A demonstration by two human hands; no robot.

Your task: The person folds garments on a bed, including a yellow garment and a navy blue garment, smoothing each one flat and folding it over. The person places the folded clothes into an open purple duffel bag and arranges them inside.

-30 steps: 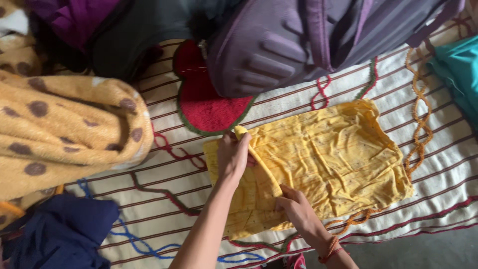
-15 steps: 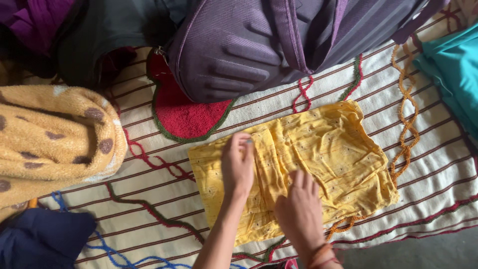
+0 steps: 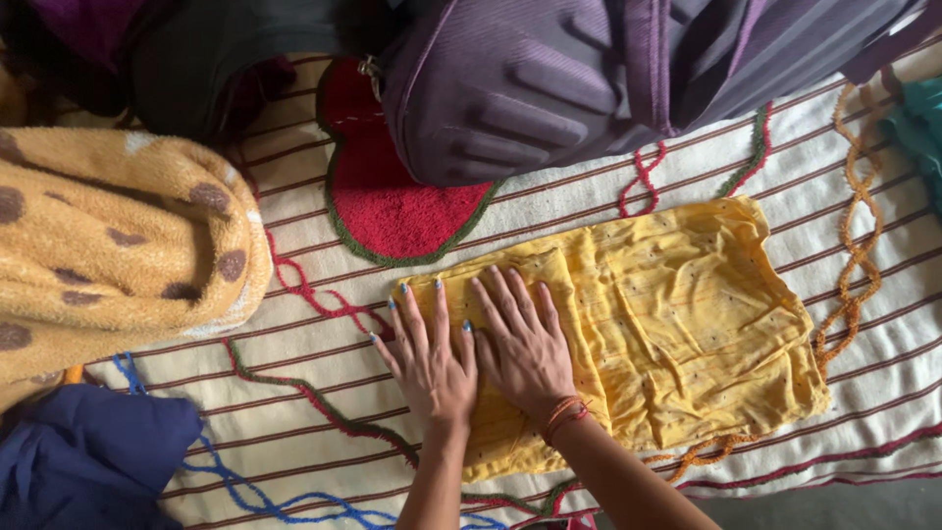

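**A:** Where do you have the hands?

**B:** I see both lying flat, side by side, on the near-left end of the yellow cloth (image 3: 677, 314). The left hand (image 3: 429, 358) sits half over the cloth's left edge, partly on the striped bedspread (image 3: 324, 432); the right hand (image 3: 525, 344) lies fully on the fabric. On both, the fingers (image 3: 510, 299) are spread apart and straight, gripping nothing, only pressing down.

**A:** Why flat like that?

**B:** I judge the palms bear on a doubled-over layer, since the cloth looks thicker and ridged there, and open hands hold it level.

**A:** And the cloth itself?

**B:** It lies spread across the middle of the bedspread, wrinkled, its far-right corner near an orange wavy line in the weave.

**A:** What surrounds it?

**B:** A purple bag (image 3: 549, 79) at the far side, a red heart-shaped mat (image 3: 392, 211) just beyond the hands, a spotted tan blanket (image 3: 108, 245) on the left, a dark blue cloth (image 3: 78, 461) near-left.
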